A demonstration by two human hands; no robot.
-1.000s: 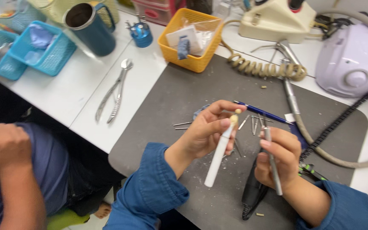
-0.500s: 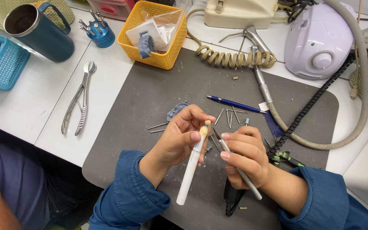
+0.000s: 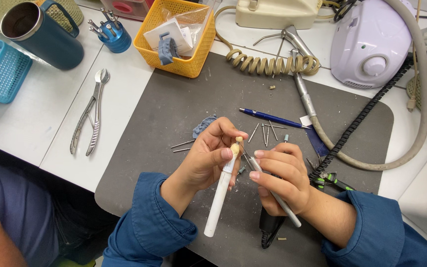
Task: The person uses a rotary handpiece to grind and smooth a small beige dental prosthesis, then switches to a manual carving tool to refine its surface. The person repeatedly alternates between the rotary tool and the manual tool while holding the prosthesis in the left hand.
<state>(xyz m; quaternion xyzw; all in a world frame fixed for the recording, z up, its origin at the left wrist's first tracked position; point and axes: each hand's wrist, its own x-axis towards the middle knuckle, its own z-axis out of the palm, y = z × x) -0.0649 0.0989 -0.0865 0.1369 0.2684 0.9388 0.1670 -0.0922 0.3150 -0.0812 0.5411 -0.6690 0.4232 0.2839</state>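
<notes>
White plastic holder (image 3: 220, 198), tipped with a small cream tooth-shaped piece (image 3: 234, 147), sits gripped in the left hand (image 3: 208, 158) over the grey mat (image 3: 184, 99). The right hand (image 3: 280, 175) pinches a slim grey hand tool (image 3: 273, 193), its tip beside that piece. Loose burs (image 3: 265, 132), a blue pen (image 3: 272, 119), forceps (image 3: 89, 114) and an orange basket (image 3: 193, 54) lie beyond.

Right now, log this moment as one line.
left hand: holds white stick | right hand: holds thin tool at stick's tip | surface: grey mat

White bench (image 3: 35, 123), grey mat (image 3: 184, 104), forceps (image 3: 89, 114), orange basket (image 3: 176, 66), blue pen (image 3: 272, 118)
</notes>
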